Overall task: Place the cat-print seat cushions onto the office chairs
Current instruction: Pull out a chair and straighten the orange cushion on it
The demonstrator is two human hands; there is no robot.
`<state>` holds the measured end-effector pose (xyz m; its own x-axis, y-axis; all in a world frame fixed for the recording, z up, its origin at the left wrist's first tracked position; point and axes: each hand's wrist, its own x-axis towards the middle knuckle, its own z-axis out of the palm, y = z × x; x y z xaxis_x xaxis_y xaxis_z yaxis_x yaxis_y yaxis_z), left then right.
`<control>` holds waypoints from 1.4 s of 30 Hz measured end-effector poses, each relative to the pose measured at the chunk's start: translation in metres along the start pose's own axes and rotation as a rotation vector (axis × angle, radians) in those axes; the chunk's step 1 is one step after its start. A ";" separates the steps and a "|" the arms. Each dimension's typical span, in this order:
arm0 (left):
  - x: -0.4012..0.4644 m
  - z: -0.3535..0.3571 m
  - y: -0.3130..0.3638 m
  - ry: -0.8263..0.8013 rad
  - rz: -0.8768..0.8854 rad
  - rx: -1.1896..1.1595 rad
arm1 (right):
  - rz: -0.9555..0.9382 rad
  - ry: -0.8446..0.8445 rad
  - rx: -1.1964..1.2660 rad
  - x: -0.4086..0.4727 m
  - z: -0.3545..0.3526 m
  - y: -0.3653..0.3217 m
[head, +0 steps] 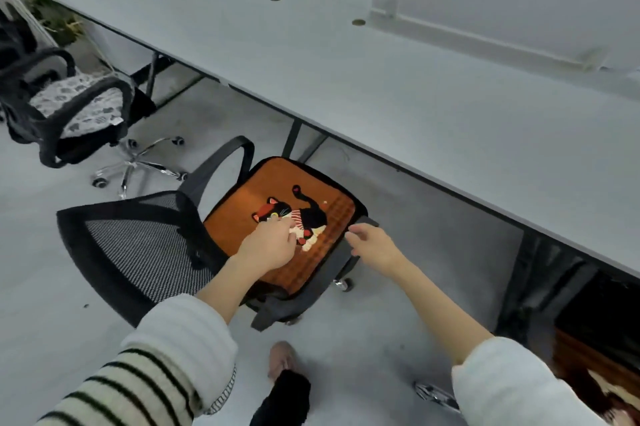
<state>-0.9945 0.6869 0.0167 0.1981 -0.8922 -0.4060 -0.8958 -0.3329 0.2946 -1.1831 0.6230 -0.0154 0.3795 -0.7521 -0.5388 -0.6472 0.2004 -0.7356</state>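
1. The orange cat-print cushion [287, 217] is sitting flat on the seat of the near office chair [138, 249], pretty much filling it edge to edge. Looks like the placing is done and this is just the squaring-up part.

2. The person's left hand [270, 245] is resting on top of the cushion, right over the cat picture, fingers curled down onto the fabric. Can't tell if it's pinching anything or just pressing. Best guess: it's pinning the cushion so it doesn't slide.

3. The right hand [372, 242] is at the cushion's right edge, by the armrest [360, 252], fingers loosely apart and not gripping anything visible. Probably nudging that side in line.

4. The chair is turned sideways to the desk [381, 86], which likely makes the seat easier to reach from above.

5. Holders-wise: the second chair [69, 113], well off to the left, already has a pale patterned cushion [79, 103] in its seat. The print is too small to make out.

6. Another orange cushion [595, 373] peeks in at the bottom right corner, not on a chair as far as can be seen.
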 end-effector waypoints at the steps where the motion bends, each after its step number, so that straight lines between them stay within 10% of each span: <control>1: 0.014 -0.004 -0.017 -0.028 -0.004 0.003 | 0.041 0.016 0.044 0.014 0.014 -0.007; 9: 0.125 0.003 -0.133 -0.195 -0.101 -0.032 | 0.407 0.098 0.326 0.142 0.090 -0.026; 26: 0.290 0.118 -0.262 -0.191 -0.456 -0.114 | 0.901 0.444 0.137 0.294 0.127 0.072; 42: 0.324 0.084 -0.258 0.151 -0.317 0.011 | 0.708 0.564 0.336 0.293 0.126 0.052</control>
<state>-0.7326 0.5093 -0.2633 0.5227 -0.7806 -0.3428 -0.7844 -0.5978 0.1653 -1.0220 0.4923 -0.2633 -0.4562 -0.5611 -0.6907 -0.3476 0.8269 -0.4421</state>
